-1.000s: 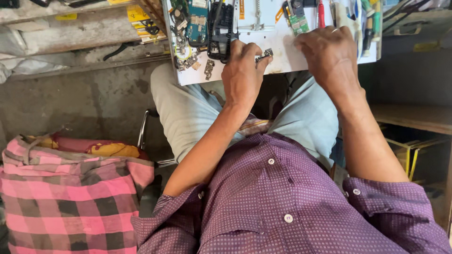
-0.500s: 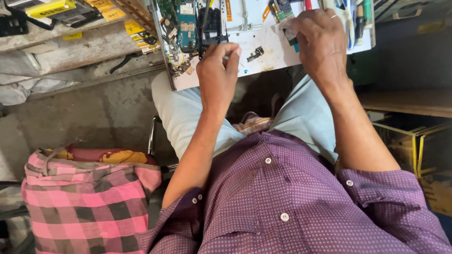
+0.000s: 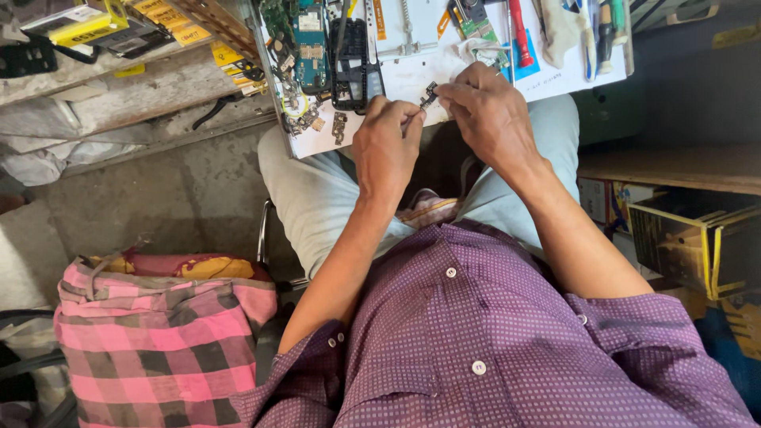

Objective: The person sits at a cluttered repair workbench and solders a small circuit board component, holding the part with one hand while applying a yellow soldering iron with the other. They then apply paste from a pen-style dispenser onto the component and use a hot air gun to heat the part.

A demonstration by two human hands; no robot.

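Over the white board (image 3: 555, 75) on your lap, keep the small dark part (image 3: 429, 94) pinched between left hand (image 3: 387, 147) and right hand (image 3: 487, 111), gently, close above the board so it can't drop far.

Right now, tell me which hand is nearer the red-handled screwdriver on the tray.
Right. The right hand sits just below the red-handled screwdriver, its fingers pinching a small dark part. The left hand is farther off, lower and to the left, below the black phone frame.
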